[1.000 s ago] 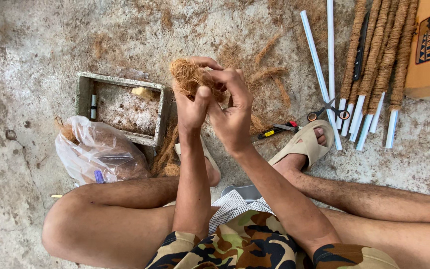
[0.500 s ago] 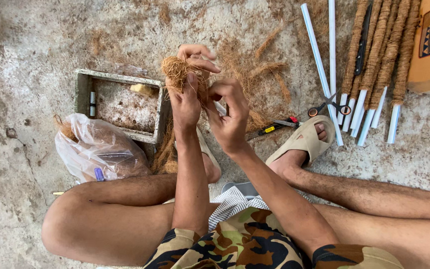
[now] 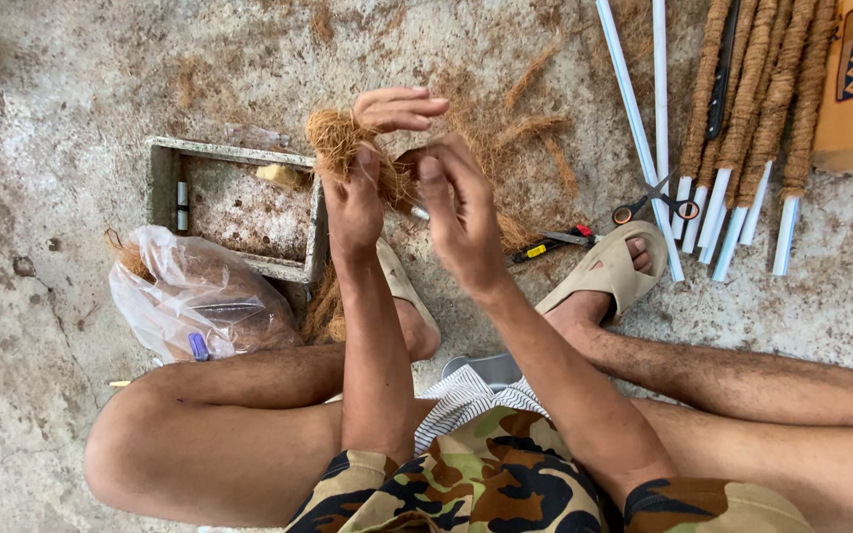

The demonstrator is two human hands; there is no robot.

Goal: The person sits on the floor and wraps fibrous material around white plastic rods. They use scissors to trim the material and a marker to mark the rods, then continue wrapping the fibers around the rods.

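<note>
at upper centre of the frame our left hand (image 3: 352, 202) grasps a tuft of coconut fibre (image 3: 336, 138), fingers clenched on it. our right hand (image 3: 458, 207) pinches strands beside it (the grey tray (image 3: 165, 183) sits left).

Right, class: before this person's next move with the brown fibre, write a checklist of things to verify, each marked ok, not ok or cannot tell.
1. Fibre clump gripped: ok, the left hand holds it up above the floor.
2. Right hand on the strand: cannot tell, its fingers pinch next to the clump but the strand is too fine to see.
3. Scissors close by: ok, lying beside the white tubes.
4. Wrapped poles kept apart from the work: ok, laid side by side at the far right.
5. Tray contents: cannot tell, dusty and unclear.
6. Plastic bag clear of the hands: ok.
</note>
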